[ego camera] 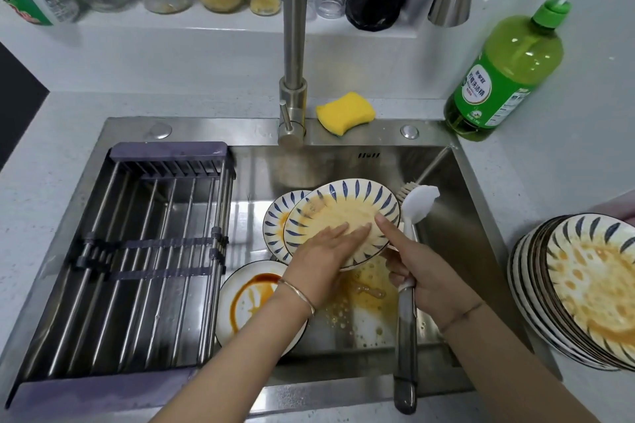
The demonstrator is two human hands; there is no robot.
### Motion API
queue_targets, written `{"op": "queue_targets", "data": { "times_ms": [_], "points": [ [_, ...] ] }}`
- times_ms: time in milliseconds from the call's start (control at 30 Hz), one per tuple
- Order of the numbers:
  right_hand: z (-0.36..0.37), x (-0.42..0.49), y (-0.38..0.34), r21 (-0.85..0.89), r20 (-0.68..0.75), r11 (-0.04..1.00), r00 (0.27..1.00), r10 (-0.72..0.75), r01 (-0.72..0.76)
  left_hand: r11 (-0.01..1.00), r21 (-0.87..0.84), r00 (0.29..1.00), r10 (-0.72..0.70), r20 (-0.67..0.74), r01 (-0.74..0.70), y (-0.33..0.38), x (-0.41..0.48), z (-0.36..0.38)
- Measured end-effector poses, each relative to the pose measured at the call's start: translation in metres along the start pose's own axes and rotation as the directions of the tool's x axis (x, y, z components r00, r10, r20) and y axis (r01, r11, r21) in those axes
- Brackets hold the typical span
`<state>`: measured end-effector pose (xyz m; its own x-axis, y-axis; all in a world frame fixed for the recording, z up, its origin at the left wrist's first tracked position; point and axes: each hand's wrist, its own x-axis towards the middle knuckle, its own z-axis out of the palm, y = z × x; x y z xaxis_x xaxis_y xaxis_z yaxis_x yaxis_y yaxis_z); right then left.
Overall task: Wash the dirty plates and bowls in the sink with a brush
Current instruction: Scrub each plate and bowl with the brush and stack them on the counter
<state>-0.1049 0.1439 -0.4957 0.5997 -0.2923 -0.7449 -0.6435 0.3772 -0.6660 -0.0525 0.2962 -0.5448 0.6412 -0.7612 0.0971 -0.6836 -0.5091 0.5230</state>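
Note:
Over the sink point(457, 203) a blue-patterned plate point(347, 206) smeared with yellow sauce is held tilted. My left hand point(323, 251) lies flat on its inner face with straight fingers. My right hand point(422, 271) grips the handle of a dish brush point(414, 213), its white head up beside the plate's right rim, and its index finger touches the plate. A second patterned plate point(276, 216) stands behind it. A white plate point(247, 299) with brown sauce lies on the sink floor, partly under my left forearm.
A stack of dirty patterned plates point(584, 288) sits on the counter at right. A drying rack point(137, 257) fills the sink's left half. The faucet point(293, 45), a yellow sponge point(345, 112) and a green detergent bottle point(505, 75) stand behind the sink. Jars line the back shelf.

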Motion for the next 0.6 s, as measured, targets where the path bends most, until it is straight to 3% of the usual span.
{"op": "queue_targets", "data": {
  "times_ms": [100, 200, 300, 400, 467, 600],
  "points": [
    [0.000, -0.002, -0.004, -0.024, 0.020, 0.999, 1.000, -0.023, 0.023, 0.994, -0.008, 0.991, 0.108, -0.074, -0.109, -0.012, 0.000, 0.009],
    [-0.007, -0.003, -0.008, -0.107, 0.018, 0.994, 0.999, -0.030, 0.032, 0.959, -0.282, 0.993, -0.052, -0.108, 0.020, -0.012, 0.001, 0.002],
    [-0.018, -0.002, -0.016, -0.216, -0.021, 0.975, 0.998, -0.064, 0.058, 0.751, -0.621, 0.935, -0.346, -0.080, 0.225, -0.020, 0.001, -0.001],
    [-0.024, 0.004, -0.020, -0.460, -0.007, 0.880, 0.990, -0.138, 0.120, 0.522, -0.775, 0.874, -0.480, 0.078, 0.356, -0.033, -0.006, 0.003],
    [-0.026, 0.009, -0.018, -0.546, 0.031, 0.821, 0.983, -0.178, 0.166, 0.444, -0.797, 0.848, -0.508, 0.152, 0.409, -0.037, -0.012, 0.009],
    [-0.008, 0.008, -0.015, -0.652, 0.121, 0.714, 0.965, -0.232, 0.254, 0.379, -0.826, 0.826, -0.537, 0.170, 0.417, -0.035, -0.013, 0.014]
  ]
}}
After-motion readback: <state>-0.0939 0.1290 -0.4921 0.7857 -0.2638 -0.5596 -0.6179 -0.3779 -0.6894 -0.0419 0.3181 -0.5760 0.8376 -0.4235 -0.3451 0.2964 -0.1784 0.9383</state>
